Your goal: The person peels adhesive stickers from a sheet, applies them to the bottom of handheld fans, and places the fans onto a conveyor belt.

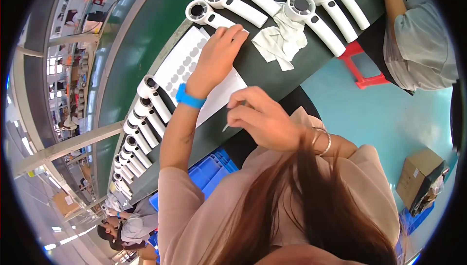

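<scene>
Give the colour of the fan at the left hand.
The fan is white with a dark centre; head view.

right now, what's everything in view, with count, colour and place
Upper fans: at least eight, white, table's far end
Left fans: at least seven, white, table's left edge
Cloth: one, whitish, among upper fans
Sticker sheet: one visible, white with grey shapes, under left forearm
Table: one, dark, centre
Blue crates: count unclear, below table
Stool: one, red, right
Cardboard box: one, brown, lower right
Co-workers: at least two, greyish tops, upper right and lower left
Left hand: blue wristband, at a fan handle
Right hand: bracelet, slim pale item at fingers
</scene>
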Demonstrator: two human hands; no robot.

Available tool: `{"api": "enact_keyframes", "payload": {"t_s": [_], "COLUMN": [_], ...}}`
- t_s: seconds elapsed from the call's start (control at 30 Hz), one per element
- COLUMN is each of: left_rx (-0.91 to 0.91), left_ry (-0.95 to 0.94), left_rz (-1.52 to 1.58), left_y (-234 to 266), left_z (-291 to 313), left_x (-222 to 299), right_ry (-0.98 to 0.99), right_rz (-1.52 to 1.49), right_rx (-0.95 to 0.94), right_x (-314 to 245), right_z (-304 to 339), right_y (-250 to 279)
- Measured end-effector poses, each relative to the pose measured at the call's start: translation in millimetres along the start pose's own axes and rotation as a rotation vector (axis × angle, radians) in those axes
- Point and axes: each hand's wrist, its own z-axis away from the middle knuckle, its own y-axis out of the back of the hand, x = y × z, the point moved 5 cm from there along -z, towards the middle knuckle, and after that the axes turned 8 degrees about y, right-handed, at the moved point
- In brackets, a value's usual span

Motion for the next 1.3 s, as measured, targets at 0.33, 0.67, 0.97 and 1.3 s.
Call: {"api": "enact_keyframes", "payload": {"t_s": [0.33, 0.67, 0.97, 1.3], "left_rx": [0.214, 0.761, 0.898, 0.802], "left_ry": [0.064, 0.593, 0.559, 0.500], "left_rz": [-0.041, 0.859, 0.894, 1.100], "left_y": [46.0, 52.7, 49.8, 43.2], "left_z": [5.9, 166.5, 193.3, 195.9], "left_x": [-14.4, 6.3, 9.2, 7.0], "right_ry": [-0.088, -0.123, -0.378, -0.413], "right_rz": [-0.008, -0.064, -0.313, -0.272], "right_rx": [0.234, 0.099, 0.026, -0.088], "right_x": [-0.4, -0.7, -8.2, -11.1], "right_z": [-0.2, -25.7, -46.5, -52.3], "right_y": [25.9, -0.5, -50.0, -64.2]}}
